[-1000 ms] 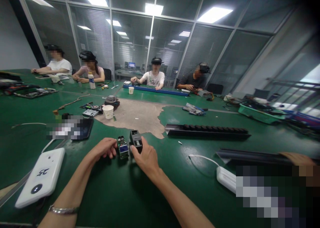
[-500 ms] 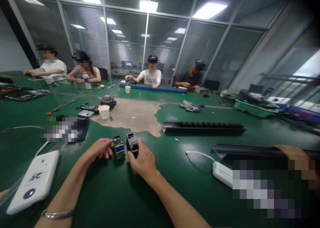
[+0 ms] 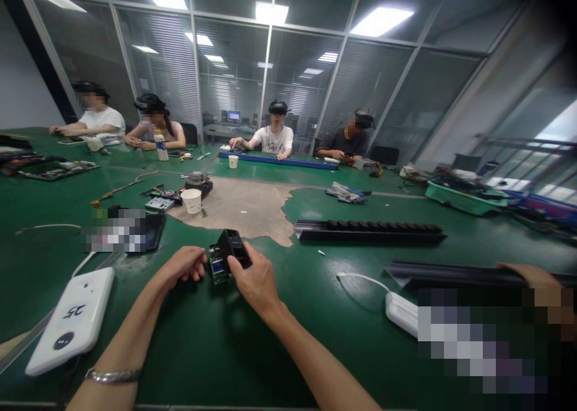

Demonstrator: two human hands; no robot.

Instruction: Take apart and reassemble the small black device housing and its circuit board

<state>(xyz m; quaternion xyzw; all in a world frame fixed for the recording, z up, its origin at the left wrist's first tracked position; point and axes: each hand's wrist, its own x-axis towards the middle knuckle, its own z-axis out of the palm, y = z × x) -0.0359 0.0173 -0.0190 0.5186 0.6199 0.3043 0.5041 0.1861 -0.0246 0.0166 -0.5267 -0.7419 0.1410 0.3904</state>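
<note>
My right hand [image 3: 258, 279] grips a small black plastic housing [image 3: 233, 246], thumb on the near side and fingers on the far side. The housing is tilted and overlaps part of a small circuit board [image 3: 219, 269] with a blue component. Whether the two touch, I cannot tell. Just left of the board is my left hand [image 3: 187, 265], its fingers curled loosely with nothing visible in them. A metal bracelet [image 3: 112, 376] circles my left wrist.
A white power bank [image 3: 74, 321] lies at the left, a dark phone [image 3: 151, 231] beyond it. A paper cup [image 3: 192, 200] stands near loose parts. Black rails [image 3: 369, 232] lie to the right, one under another person's hand [image 3: 529, 274]. Several people sit across the table.
My right hand has lifted and tilted the black housing and moved it left, over part of the circuit board. My left hand stays beside the board.
</note>
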